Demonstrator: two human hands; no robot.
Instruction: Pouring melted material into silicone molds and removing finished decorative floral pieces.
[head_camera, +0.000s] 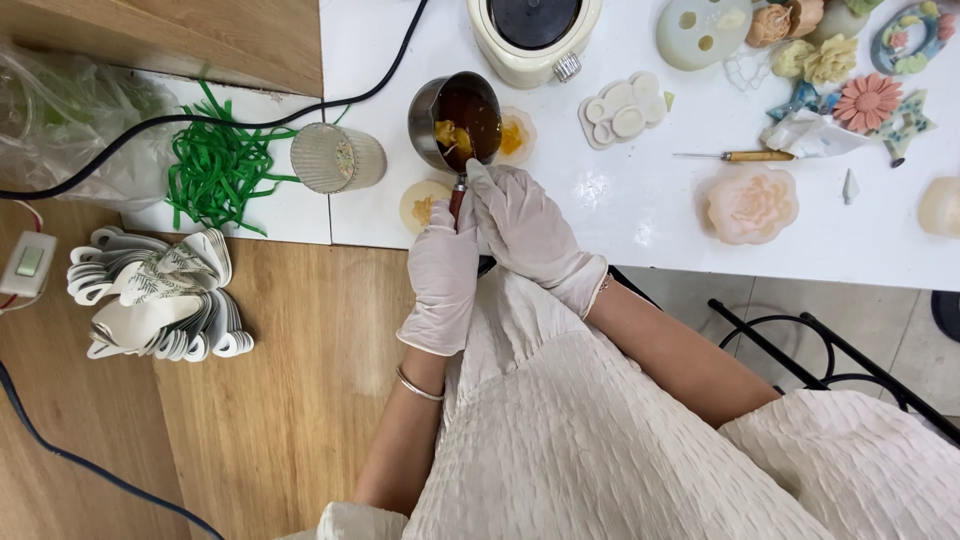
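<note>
Left hand (442, 275), centre of frame: I see it in a white glove, fingers curled shut, knuckles toward me, thin bangle on the bare wrist. Left forearm: bare, running down to lower centre. Right hand (525, 232), just right of it and touching: white glove, fingers closed, forefinger stretched toward the upper centre. Right forearm: bare, angled to lower right.
</note>
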